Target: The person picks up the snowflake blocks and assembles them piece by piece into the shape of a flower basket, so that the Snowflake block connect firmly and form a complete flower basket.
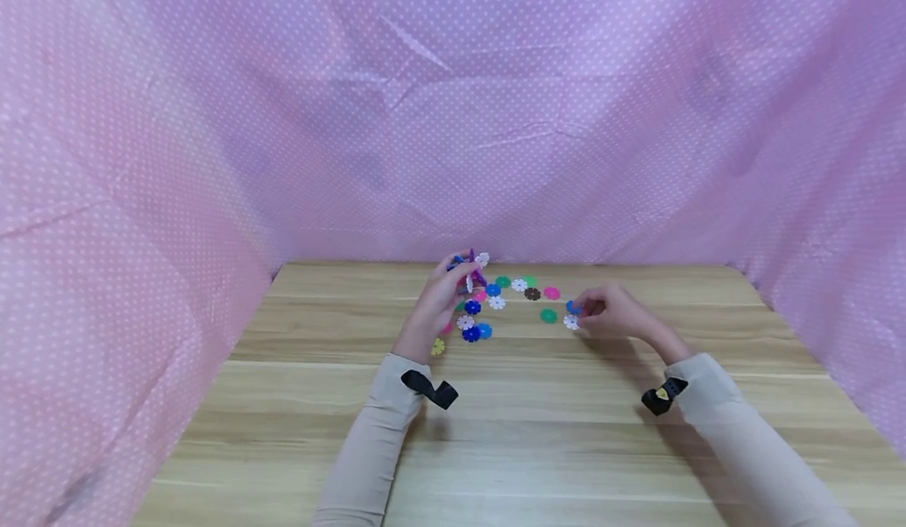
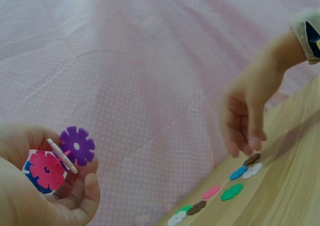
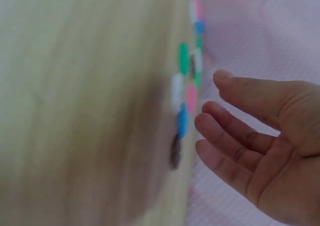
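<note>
Wooden table (image 1: 495, 417); left hand (image 1: 437, 300) gripping upright snowflake-disc cluster (image 2: 61, 160), right hand (image 1: 614, 311) fingers loose above white disc (image 1: 570, 322).

Two hands (image 1: 439, 299); one table (image 1: 538, 425); roughly fifteen snowflake discs (image 1: 497, 302).

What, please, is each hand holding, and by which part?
The left hand grips a cluster of joined snowflake discs by its lower edge. The right hand holds nothing.
</note>
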`<state>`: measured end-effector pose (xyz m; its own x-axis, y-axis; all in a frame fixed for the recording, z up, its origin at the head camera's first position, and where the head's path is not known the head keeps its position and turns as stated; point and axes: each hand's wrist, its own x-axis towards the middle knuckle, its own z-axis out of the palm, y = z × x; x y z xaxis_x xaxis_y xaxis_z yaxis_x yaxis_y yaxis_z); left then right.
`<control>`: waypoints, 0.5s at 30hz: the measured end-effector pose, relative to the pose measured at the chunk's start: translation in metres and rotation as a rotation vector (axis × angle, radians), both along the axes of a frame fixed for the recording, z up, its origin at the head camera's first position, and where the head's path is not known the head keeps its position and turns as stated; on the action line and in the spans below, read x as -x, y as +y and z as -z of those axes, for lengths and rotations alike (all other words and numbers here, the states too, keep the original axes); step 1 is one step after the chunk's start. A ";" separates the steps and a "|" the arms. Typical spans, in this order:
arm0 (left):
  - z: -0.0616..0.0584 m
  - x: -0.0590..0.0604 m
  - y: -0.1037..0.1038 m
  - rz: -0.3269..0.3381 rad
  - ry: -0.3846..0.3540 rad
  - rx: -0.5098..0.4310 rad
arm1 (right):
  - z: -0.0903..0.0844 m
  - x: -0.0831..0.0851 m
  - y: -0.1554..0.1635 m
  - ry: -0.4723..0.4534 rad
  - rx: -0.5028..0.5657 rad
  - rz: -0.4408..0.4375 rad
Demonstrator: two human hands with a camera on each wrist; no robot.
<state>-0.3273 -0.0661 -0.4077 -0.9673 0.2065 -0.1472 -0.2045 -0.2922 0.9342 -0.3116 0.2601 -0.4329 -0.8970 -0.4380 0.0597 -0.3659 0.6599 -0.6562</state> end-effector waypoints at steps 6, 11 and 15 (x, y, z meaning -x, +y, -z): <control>0.001 0.001 -0.001 0.010 -0.003 0.019 | 0.016 0.003 0.008 -0.018 -0.041 -0.028; 0.002 0.001 0.001 0.017 -0.012 0.030 | 0.019 0.007 0.006 -0.051 -0.070 -0.026; 0.003 0.001 0.001 0.029 -0.011 0.050 | 0.021 0.009 0.002 -0.059 -0.091 -0.028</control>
